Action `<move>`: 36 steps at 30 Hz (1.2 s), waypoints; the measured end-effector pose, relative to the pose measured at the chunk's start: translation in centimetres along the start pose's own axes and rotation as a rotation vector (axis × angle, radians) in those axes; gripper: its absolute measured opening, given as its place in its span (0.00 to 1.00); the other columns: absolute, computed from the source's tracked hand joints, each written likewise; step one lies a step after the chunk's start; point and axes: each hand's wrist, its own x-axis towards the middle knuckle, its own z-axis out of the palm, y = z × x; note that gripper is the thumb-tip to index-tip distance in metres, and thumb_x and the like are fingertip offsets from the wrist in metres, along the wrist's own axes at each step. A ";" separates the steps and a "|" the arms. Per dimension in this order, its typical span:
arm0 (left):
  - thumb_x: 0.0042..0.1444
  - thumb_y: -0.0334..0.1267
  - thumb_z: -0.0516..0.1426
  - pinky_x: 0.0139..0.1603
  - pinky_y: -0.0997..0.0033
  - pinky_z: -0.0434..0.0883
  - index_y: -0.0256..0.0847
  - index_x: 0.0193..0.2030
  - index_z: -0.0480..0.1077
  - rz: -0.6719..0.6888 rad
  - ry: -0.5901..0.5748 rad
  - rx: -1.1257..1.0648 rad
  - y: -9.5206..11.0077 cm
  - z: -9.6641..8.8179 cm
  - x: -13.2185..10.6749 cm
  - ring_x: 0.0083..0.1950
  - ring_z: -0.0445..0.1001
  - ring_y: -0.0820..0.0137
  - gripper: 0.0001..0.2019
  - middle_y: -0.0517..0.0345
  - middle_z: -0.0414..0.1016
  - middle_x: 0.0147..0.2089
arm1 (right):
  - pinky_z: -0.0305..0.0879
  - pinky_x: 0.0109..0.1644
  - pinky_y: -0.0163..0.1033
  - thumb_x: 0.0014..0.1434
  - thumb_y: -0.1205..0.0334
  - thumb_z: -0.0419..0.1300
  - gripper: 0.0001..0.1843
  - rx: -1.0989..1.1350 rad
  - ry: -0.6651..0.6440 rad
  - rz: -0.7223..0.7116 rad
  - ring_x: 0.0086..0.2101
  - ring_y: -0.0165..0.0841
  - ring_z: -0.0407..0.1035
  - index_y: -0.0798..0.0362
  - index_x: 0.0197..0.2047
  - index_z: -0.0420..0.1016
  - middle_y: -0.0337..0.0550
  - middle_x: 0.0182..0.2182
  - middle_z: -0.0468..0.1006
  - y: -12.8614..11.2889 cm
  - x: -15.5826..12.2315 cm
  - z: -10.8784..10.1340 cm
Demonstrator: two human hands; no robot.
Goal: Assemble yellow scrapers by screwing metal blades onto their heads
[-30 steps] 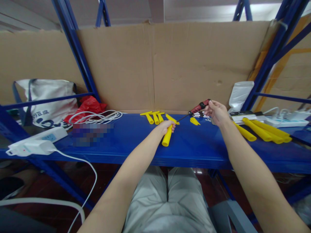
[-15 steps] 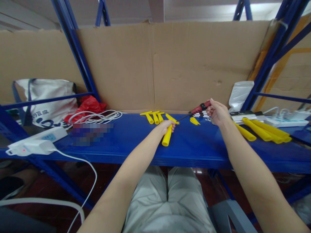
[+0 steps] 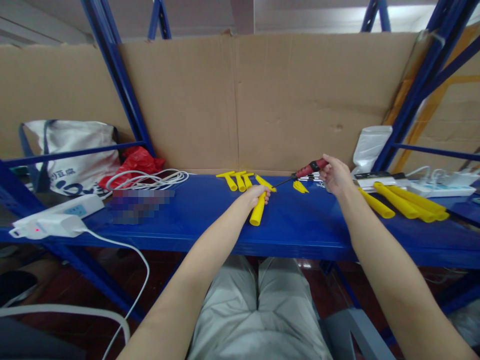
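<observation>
My left hand [image 3: 256, 194] is closed round a yellow tapered plastic tube [image 3: 257, 212] lying on the blue shelf [image 3: 210, 220]. My right hand [image 3: 335, 175] grips a screwdriver [image 3: 304, 171] by its red and black handle. Its thin shaft slants down to the left, and the tip meets the far end of the tube by my left fingers. Several small yellow T-shaped pieces [image 3: 237, 179] lie just behind my left hand. A small yellow wedge-shaped part [image 3: 300, 187] rests under the screwdriver.
Long yellow tubes [image 3: 403, 201] lie on the right beside a white power strip [image 3: 444, 189] and a white bag [image 3: 372, 143]. On the left are a coiled white cable [image 3: 150, 180], a red bag [image 3: 135, 162], a tote bag [image 3: 71, 155] and another power strip [image 3: 56, 216]. Cardboard lines the back.
My right hand has dropped slightly with the screwdriver, so its handle lies a little flatter. The left hand and the tube have stayed put.
</observation>
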 end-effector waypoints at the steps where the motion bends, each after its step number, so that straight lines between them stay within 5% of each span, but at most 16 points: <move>1: 0.56 0.24 0.47 0.15 0.81 0.53 0.38 0.24 0.58 0.004 0.010 0.003 0.0 0.0 0.0 0.13 0.53 0.82 0.11 0.67 0.57 0.15 | 0.48 0.11 0.28 0.45 0.53 0.67 0.20 0.006 -0.001 -0.001 0.11 0.21 0.50 0.50 0.23 0.58 0.26 0.09 0.52 0.0 0.0 0.0; 4: 0.56 0.24 0.47 0.15 0.80 0.54 0.37 0.23 0.58 0.004 0.011 0.010 0.0 0.1 -0.1 0.14 0.53 0.81 0.12 0.66 0.56 0.15 | 0.47 0.12 0.27 0.46 0.51 0.67 0.17 0.031 -0.035 0.013 0.11 0.21 0.50 0.51 0.26 0.64 0.26 0.09 0.51 -0.2 -0.3 0.1; 11: 0.56 0.24 0.48 0.16 0.80 0.55 0.37 0.23 0.59 0.007 0.038 0.034 -0.1 0.0 0.0 0.14 0.55 0.81 0.11 0.66 0.57 0.15 | 0.61 0.19 0.27 0.49 0.57 0.66 0.13 0.023 -0.098 0.026 0.18 0.21 0.63 0.53 0.28 0.65 0.33 0.19 0.70 -0.6 -0.7 0.5; 24: 0.56 0.23 0.48 0.15 0.80 0.54 0.38 0.23 0.59 -0.009 0.032 0.010 0.1 -0.1 0.1 0.13 0.54 0.81 0.12 0.66 0.57 0.14 | 0.48 0.12 0.27 0.44 0.51 0.68 0.18 -0.025 -0.048 -0.010 0.11 0.21 0.50 0.50 0.26 0.63 0.26 0.09 0.54 0.0 -0.4 0.2; 31: 0.57 0.24 0.48 0.16 0.80 0.55 0.38 0.22 0.58 -0.011 0.031 0.010 0.1 -0.1 0.0 0.13 0.54 0.81 0.13 0.66 0.57 0.14 | 0.61 0.19 0.27 0.49 0.54 0.66 0.14 -0.003 -0.101 0.029 0.17 0.22 0.62 0.53 0.26 0.66 0.34 0.17 0.69 -0.4 -0.8 0.5; 36: 0.56 0.23 0.48 0.16 0.80 0.54 0.38 0.23 0.59 -0.017 0.030 0.009 0.2 -0.1 -0.1 0.13 0.54 0.81 0.12 0.67 0.57 0.14 | 0.51 0.14 0.26 0.45 0.54 0.68 0.19 0.005 -0.095 -0.016 0.14 0.20 0.53 0.52 0.24 0.62 0.28 0.13 0.58 0.0 -0.3 0.1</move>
